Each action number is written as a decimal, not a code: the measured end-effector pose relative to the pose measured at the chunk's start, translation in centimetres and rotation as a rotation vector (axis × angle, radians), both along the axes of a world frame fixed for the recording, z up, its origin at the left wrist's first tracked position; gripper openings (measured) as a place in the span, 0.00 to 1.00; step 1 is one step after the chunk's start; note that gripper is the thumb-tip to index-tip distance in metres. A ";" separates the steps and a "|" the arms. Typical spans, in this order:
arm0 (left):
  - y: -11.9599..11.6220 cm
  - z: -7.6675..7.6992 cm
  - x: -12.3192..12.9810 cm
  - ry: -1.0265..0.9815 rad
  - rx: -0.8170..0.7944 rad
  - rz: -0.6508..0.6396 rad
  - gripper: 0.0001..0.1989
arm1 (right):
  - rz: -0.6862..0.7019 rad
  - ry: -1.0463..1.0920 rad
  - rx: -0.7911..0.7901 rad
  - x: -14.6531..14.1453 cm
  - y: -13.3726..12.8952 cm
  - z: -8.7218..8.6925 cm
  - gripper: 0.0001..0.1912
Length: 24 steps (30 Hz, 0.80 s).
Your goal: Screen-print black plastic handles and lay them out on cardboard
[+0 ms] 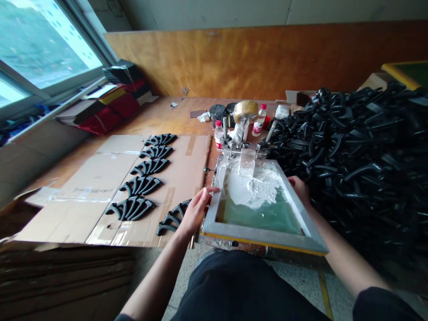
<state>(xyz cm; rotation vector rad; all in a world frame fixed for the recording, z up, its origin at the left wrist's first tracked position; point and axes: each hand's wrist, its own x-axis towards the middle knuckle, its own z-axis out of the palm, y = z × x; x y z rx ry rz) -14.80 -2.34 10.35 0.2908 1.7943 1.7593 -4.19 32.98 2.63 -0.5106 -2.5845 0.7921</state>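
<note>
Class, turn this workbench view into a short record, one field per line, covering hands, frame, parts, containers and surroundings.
Left hand: the left hand at the frame's left side
Right hand: the right hand at its right side
Frame: metal-edged screen frame, white paste on its green mesh
Laid-out parts: black curved parts in groups on flattened cardboard
Heaped parts: large black pile, right of the frame
Containers: two red-capped bottles behind the frame
Backdrop: upright wooden board
</note>
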 end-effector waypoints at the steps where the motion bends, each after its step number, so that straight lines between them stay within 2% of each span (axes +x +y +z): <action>1: -0.6 -1.9 0.5 -0.028 -0.057 -0.025 0.29 | -0.062 0.023 0.011 -0.3 0.5 0.7 0.17; 3: -1.2 -5.8 1.3 -0.019 -0.159 -0.038 0.34 | -0.106 0.084 0.076 -1.9 -0.3 2.2 0.15; 6: -1.1 -10.5 1.6 0.057 -0.301 -0.022 0.36 | 0.075 0.092 0.247 -5.6 -4.7 4.2 0.33; 7: -0.9 -11.6 1.5 0.084 -0.343 -0.019 0.35 | 0.148 0.045 0.299 -6.7 -6.3 4.5 0.34; 9: -0.7 -12.8 1.3 0.125 -0.395 -0.024 0.33 | 0.264 -0.111 0.356 -8.0 -8.8 4.5 0.24; 11: -0.7 -13.2 1.2 0.151 -0.416 -0.040 0.32 | 0.344 -0.251 0.372 -7.8 -10.4 3.8 0.10; 13: -0.8 -13.1 1.2 0.162 -0.424 -0.051 0.31 | 0.420 -0.303 0.395 -6.1 -11.2 2.9 0.03; 15: -0.9 -13.0 1.2 0.161 -0.428 -0.052 0.32 | 0.540 -0.280 0.433 -3.8 -11.6 2.3 0.08; 17: -0.9 -12.9 1.2 0.155 -0.427 -0.049 0.32 | 0.711 -0.255 0.452 -1.9 -11.6 2.6 0.11; 20: -0.8 -12.7 1.2 0.141 -0.416 -0.041 0.32 | 0.890 -0.270 0.421 -1.2 -11.1 3.7 0.10; 22: -0.7 -12.5 1.2 0.126 -0.402 -0.044 0.32 | 0.869 -0.276 0.385 -1.9 -10.9 4.2 0.08; 24: -0.7 -12.1 1.2 0.105 -0.389 -0.044 0.32 | 0.762 -0.236 0.387 -2.4 -11.1 3.9 0.07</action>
